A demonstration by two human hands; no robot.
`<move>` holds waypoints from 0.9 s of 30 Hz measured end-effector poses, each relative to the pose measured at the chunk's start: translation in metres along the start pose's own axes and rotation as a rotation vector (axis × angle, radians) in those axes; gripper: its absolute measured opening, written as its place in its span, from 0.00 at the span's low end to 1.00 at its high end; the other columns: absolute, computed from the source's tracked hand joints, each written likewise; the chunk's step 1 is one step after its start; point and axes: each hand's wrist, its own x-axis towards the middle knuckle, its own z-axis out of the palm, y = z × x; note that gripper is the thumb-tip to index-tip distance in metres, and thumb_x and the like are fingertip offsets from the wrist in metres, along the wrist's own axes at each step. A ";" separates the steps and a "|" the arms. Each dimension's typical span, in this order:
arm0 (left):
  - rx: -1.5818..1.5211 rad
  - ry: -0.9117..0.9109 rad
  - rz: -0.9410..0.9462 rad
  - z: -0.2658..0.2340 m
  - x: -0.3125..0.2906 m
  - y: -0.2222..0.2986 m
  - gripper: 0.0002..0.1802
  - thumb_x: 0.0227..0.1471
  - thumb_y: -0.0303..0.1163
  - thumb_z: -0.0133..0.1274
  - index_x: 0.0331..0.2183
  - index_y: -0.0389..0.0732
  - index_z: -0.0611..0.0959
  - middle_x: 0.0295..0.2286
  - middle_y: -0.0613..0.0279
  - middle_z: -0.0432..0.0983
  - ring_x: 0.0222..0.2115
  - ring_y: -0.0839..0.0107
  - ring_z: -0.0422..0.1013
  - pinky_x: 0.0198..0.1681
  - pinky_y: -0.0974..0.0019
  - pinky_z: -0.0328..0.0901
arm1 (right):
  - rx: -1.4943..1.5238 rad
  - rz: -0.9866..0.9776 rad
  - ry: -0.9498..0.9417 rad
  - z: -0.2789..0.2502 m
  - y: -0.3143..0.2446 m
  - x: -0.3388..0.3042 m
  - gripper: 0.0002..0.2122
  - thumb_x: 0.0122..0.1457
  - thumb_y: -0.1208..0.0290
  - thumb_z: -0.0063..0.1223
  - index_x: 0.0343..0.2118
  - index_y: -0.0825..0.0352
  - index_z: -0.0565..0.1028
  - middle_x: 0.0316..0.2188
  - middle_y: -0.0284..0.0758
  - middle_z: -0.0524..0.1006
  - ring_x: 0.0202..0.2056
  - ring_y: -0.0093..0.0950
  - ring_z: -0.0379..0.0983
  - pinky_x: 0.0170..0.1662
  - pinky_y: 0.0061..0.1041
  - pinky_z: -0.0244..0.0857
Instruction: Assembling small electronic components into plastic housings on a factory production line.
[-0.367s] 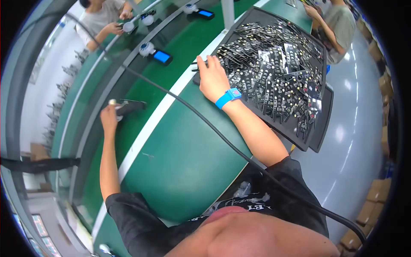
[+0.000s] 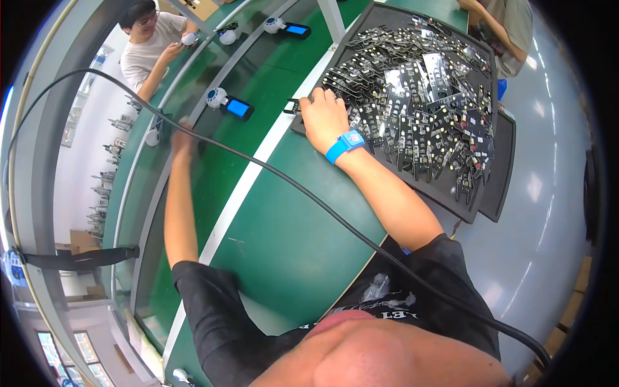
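My right hand (image 2: 325, 119), with a blue watch (image 2: 345, 147) on its wrist, rests at the near left corner of a black tray (image 2: 445, 205). Its fingers are curled around a small black forked part (image 2: 293, 106) that sticks out to the left over the white edge strip. Similar black parts with small components (image 2: 412, 129) lie heaped in the tray. Over the green belt, my left hand (image 2: 183, 134) is smeared by motion, so its fingers and anything in them cannot be made out. Near it is a white round piece (image 2: 153, 137), partly behind the black cable.
A black cable (image 2: 277, 169) hangs across the view above the green table (image 2: 277, 245). White-headed devices with lit blue screens (image 2: 239, 108) lie on the belt (image 2: 258, 132). One co-worker (image 2: 155, 48) handles a white part across the line; another (image 2: 509, 39) is beyond the tray.
My left hand has moved away from me along the belt; the dark device beside it earlier no longer shows there. My right hand stays at the tray corner. The view has shifted slightly.
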 end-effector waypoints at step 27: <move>-0.208 -0.141 0.504 0.003 -0.310 0.041 0.09 0.52 0.22 0.59 0.38 0.37 0.86 0.36 0.63 0.80 0.32 0.75 0.75 0.34 0.72 0.68 | 1.159 -0.056 -0.601 -0.003 -0.087 -0.056 0.28 0.60 0.77 0.45 0.65 0.67 0.60 0.42 0.37 0.75 0.36 0.24 0.76 0.40 0.24 0.70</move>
